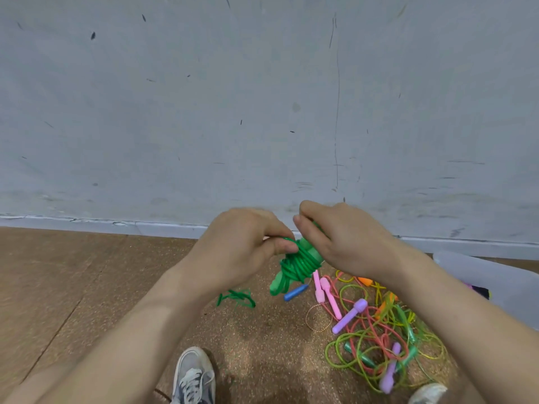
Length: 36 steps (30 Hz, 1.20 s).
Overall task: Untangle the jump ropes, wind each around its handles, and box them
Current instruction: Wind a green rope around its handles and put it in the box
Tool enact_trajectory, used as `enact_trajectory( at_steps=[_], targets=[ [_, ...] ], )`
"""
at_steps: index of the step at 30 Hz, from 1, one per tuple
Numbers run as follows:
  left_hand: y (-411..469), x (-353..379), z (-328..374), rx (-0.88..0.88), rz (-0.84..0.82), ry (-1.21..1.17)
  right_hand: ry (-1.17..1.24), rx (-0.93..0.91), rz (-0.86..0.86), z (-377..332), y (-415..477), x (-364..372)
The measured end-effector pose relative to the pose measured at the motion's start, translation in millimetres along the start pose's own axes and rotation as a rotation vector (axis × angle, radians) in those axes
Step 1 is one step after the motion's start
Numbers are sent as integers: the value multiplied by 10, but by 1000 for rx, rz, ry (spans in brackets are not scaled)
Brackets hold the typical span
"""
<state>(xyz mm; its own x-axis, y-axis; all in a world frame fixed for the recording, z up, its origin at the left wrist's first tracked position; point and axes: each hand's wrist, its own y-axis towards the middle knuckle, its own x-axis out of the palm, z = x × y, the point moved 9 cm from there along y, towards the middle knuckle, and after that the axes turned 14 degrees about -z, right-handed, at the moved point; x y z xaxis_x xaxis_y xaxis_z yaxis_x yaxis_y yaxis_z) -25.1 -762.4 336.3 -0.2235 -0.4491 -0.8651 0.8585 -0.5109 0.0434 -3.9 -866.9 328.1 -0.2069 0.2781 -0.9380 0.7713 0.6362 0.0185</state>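
**Half of it's hidden in the grip**

So the left hand [242,246] pinches a loop of the green jump rope [297,265], and the right hand [344,240] curls round its handle tops, hiding them. The tangled pile [379,330] sits on the floor [116,287] below. The clear box [495,281] is cut off at right.

We can read no text, label, brand or number anywhere. The dark marks on the wall [262,97] are scuffs and streaks, not letters, and the jump-rope handles [350,314] and the shoe [194,377] show no print we can make out.
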Motion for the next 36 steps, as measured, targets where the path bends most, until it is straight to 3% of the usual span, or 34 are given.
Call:
enact_trajectory(
  at_steps=[5, 14, 17, 20, 22, 24, 27, 31, 34, 36],
  targets=[
    [56, -4, -180, -149, 19, -421, 306, -139, -47, -97, -42, -71],
    [116, 516, -222, -71, -252, -1206, 998, -149, -140, -122, -130, -2],
    [141, 613, -125, -97, -216, -1443, 1176, -52, -64, -37, -148, 19],
    [175, 661, -135, -198, -36, -1548, 1434, 14, 68, 55, -132, 63],
    [143, 662, -228, -267, 166, -1358, 1511, 101, 233, 182, -119, 74],
    [78, 668, -243, -281, 305, -1037, 1433, 228, 439, 397, -136, 70],
    [89, 775, 68, -141, 232, -534, 1042, 364, 683, 642, -270, -76],
    [119, 623, 310, -143, 165, -29, 384, 396, 613, 560, -275, -187],
    [66, 495, 350, -176, 112, 199, 118, 358, 558, 371, -235, -160],
    [45, 511, 463, -65, 26, 491, 54, 372, 485, 351, -202, -143]
  ],
)
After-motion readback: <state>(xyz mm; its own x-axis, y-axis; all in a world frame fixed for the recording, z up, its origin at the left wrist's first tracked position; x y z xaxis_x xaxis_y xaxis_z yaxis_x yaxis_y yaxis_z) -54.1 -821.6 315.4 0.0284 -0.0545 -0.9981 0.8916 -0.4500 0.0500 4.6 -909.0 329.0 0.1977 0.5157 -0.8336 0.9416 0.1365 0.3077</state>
